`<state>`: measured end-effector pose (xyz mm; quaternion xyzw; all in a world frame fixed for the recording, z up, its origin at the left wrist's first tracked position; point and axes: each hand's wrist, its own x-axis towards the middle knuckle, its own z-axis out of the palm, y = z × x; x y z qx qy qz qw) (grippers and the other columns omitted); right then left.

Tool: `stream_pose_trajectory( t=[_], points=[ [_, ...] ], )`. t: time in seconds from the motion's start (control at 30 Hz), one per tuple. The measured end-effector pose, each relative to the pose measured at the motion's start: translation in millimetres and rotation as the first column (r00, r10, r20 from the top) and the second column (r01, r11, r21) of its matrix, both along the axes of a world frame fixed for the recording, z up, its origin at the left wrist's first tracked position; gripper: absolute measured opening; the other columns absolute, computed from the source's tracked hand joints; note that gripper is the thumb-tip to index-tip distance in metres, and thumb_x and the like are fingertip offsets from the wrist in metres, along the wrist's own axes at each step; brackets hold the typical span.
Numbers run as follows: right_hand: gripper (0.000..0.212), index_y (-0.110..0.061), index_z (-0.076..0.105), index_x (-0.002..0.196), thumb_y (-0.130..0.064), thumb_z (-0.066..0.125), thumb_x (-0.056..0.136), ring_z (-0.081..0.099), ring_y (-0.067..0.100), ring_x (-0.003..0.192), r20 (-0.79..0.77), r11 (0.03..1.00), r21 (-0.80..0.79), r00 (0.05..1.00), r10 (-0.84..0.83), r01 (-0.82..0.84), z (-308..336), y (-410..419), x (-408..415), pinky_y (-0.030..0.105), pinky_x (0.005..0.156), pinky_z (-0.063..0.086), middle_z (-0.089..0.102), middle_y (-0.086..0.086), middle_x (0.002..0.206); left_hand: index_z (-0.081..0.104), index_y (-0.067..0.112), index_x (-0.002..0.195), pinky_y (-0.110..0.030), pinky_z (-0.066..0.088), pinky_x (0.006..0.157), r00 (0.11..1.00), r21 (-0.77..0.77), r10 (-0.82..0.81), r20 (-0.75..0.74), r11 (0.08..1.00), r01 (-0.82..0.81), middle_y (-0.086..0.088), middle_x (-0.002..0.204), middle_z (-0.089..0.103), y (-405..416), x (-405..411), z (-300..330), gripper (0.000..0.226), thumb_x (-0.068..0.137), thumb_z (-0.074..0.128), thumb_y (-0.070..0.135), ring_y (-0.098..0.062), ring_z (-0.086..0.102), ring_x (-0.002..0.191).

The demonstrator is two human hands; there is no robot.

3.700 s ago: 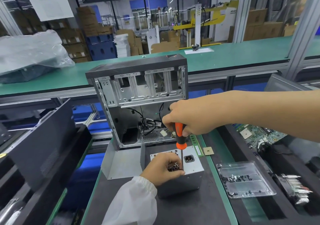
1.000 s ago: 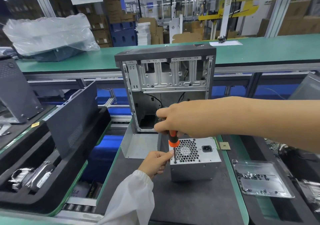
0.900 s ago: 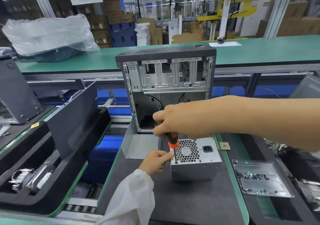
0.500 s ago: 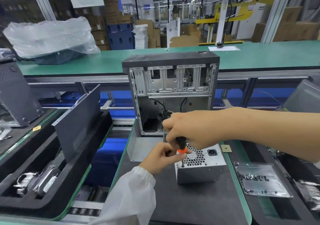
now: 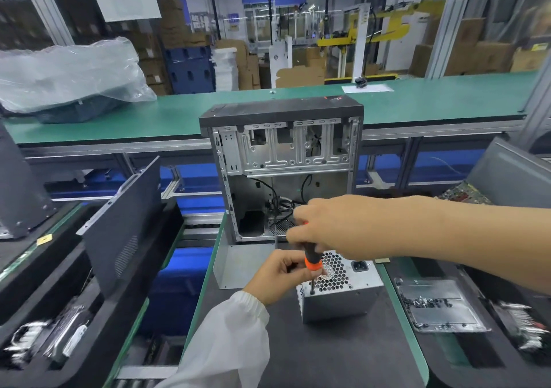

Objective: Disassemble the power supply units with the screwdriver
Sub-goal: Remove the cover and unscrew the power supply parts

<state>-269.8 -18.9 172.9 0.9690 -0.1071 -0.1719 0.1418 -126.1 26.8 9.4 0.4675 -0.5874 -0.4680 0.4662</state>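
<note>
A silver power supply unit (image 5: pixel 343 298) with a honeycomb fan grille and a black power socket stands on the dark mat in the middle. My right hand (image 5: pixel 331 226) grips the top of the black-and-orange screwdriver (image 5: pixel 311 261), which stands nearly upright with its tip at the unit's top left corner. My left hand (image 5: pixel 281 276), in a white sleeve, pinches the screwdriver's lower shaft beside the unit's left edge.
An open computer case (image 5: pixel 283 149) stands upright just behind the unit, with a loose metal panel (image 5: pixel 238 264) at its foot. A clear tray (image 5: pixel 438 304) of screws lies to the right. Dark foam bins with parts sit left and right; a green bench runs behind.
The camera view has shifted. My left hand came off the unit's top face to its left edge and now pinches the screwdriver's shaft. The screwdriver tip stays at the left corner.
</note>
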Motion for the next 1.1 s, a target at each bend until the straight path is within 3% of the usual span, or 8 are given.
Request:
stream_pose_trajectory(
  t=[0.1, 0.17, 0.27, 0.4, 0.6, 0.77, 0.9, 1.1],
  points=[
    [0.036, -0.032, 0.051, 0.114, -0.007, 0.057, 0.089, 0.041, 0.018, 0.101, -0.016, 0.983, 0.183, 1.0, 0.017, -0.014, 6.3, 0.4, -1.2, 0.031, 0.072, 0.04, 0.04, -0.007, 0.115, 0.074, 0.023, 0.085, -0.009, 0.046, 0.068, 1.0, 0.007, -0.009, -0.014, 1.0, 0.009, 0.009, 0.085, 0.074, 1.5, -0.4, 2.4, 0.022, 0.089, 0.066, 0.004, 0.003, 0.066, 0.081],
    [0.04, -0.035, 0.047, 0.124, -0.028, 0.063, 0.089, 0.045, 0.017, 0.097, -0.004, 0.962, 0.258, 0.996, -0.086, 0.084, 7.5, 1.2, -1.3, 0.032, 0.075, 0.041, 0.04, -0.007, 0.107, 0.074, 0.021, 0.08, -0.008, 0.041, 0.061, 0.999, -0.008, -0.032, -0.006, 0.999, 0.032, 0.006, 0.081, 0.071, 1.8, -1.5, 1.6, 0.02, 0.09, 0.066, 0.005, 0.007, 0.057, 0.063],
    [0.042, -0.023, 0.047, 0.101, -0.063, 0.048, 0.088, 0.045, 0.019, 0.067, 0.106, 0.977, 0.041, 0.971, -0.213, 0.21, 6.8, 3.2, 1.4, 0.031, 0.054, 0.036, 0.034, -0.003, 0.076, 0.072, 0.007, 0.08, -0.004, 0.04, 0.059, 0.999, -0.006, -0.035, 0.001, 0.999, 0.035, 0.013, 0.072, 0.068, -0.4, -3.1, -0.4, 0.012, 0.09, 0.066, 0.005, 0.009, 0.053, 0.058],
    [0.027, -0.017, 0.053, 0.098, -0.04, 0.04, 0.101, 0.031, 0.016, 0.053, 0.1, 0.965, -0.189, 0.981, -0.164, 0.181, 0.4, 4.7, 7.3, 0.03, 0.049, 0.03, 0.049, 0.003, 0.082, 0.073, 0.011, 0.086, -0.004, 0.04, 0.059, 1.0, 0.002, -0.01, 0.022, 1.0, 0.01, 0.019, 0.066, 0.064, -3.7, -4.3, -1.5, 0.008, 0.09, 0.067, 0.008, 0.008, 0.055, 0.064],
    [0.024, -0.03, 0.043, 0.118, -0.023, 0.052, 0.097, 0.048, 0.02, 0.094, 0.027, 0.988, 0.104, 0.993, -0.119, 0.115, 6.3, -2.3, -2.9, 0.027, 0.055, 0.03, 0.036, -0.002, 0.104, 0.076, 0.026, 0.082, -0.01, 0.035, 0.056, 1.0, 0.019, 0.016, 0.006, 1.0, -0.016, -0.007, 0.081, 0.065, -3.3, -4.4, 3.7, 0.013, 0.09, 0.068, 0.02, -0.004, 0.046, 0.062],
    [0.045, -0.023, 0.039, 0.098, -0.065, 0.05, 0.086, 0.037, 0.013, 0.057, 0.135, 0.969, -0.019, 0.961, -0.241, 0.246, 9.3, -0.2, -0.8, 0.027, 0.046, 0.024, 0.033, -0.004, 0.075, 0.074, 0.031, 0.078, -0.01, 0.038, 0.059, 0.999, 0.024, -0.025, -0.023, 0.999, 0.026, -0.005, 0.077, 0.065, -3.5, -6.1, 6.1, 0.025, 0.09, 0.066, 0.01, -0.021, 0.056, 0.08],
    [0.033, -0.018, 0.043, 0.091, -0.049, 0.035, 0.1, 0.036, 0.02, 0.055, 0.131, 0.962, -0.182, 0.975, -0.182, 0.204, -0.6, 0.6, 3.8, 0.029, 0.045, 0.025, 0.049, 0.006, 0.081, 0.076, 0.025, 0.082, -0.012, 0.034, 0.055, 1.0, 0.04, -0.018, 0.012, 0.999, 0.018, -0.015, 0.082, 0.06, -5.0, -5.1, 6.4, 0.011, 0.089, 0.069, 0.02, -0.018, 0.044, 0.07],
    [0.031, -0.03, 0.041, 0.116, -0.014, 0.054, 0.092, 0.042, 0.018, 0.098, 0.07, 0.996, 0.082, 0.997, -0.031, 0.025, 4.1, -4.5, -9.6, 0.024, 0.054, 0.03, 0.038, -0.002, 0.111, 0.076, 0.027, 0.081, -0.019, 0.032, 0.056, 1.0, 0.074, -0.03, -0.006, 0.997, 0.03, -0.01, 0.087, 0.068, -5.7, -2.5, 4.7, 0.008, 0.087, 0.071, 0.029, -0.022, 0.041, 0.073]
  ],
)
